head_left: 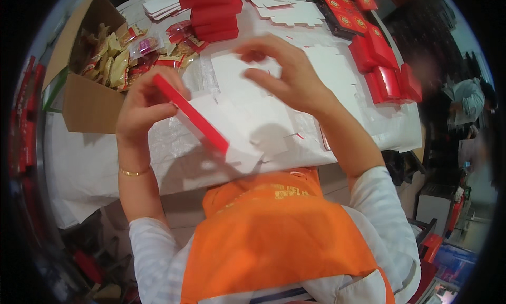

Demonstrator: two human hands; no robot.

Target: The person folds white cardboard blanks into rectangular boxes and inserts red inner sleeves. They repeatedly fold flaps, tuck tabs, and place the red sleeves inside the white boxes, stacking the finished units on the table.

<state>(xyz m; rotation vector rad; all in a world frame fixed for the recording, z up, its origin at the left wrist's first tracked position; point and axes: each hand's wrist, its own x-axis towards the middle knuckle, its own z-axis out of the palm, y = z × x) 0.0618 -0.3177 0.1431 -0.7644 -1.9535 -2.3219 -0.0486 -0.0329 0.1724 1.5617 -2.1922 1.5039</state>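
My left hand [142, 106] grips a thin red cardboard box piece [196, 118] by its upper end. Its red face runs down toward the table's near edge, and white flaps show beside it. To the right my right hand [292, 74] hovers over the white card blanks, fingers curved and apart, with nothing in them. White card blanks [240, 82] lie flat on the table between and beneath both hands, partly blurred. Whether the piece in my left hand touches them I cannot tell.
An open brown carton [92, 106] stands at the left, filled with small wrapped packets [118, 59]. Red boxes are stacked [213, 16] at the back. More red boxes [385, 82] sit at the right, near a dark tray of red packages [342, 14]. White sheeting [89, 167] covers the table.
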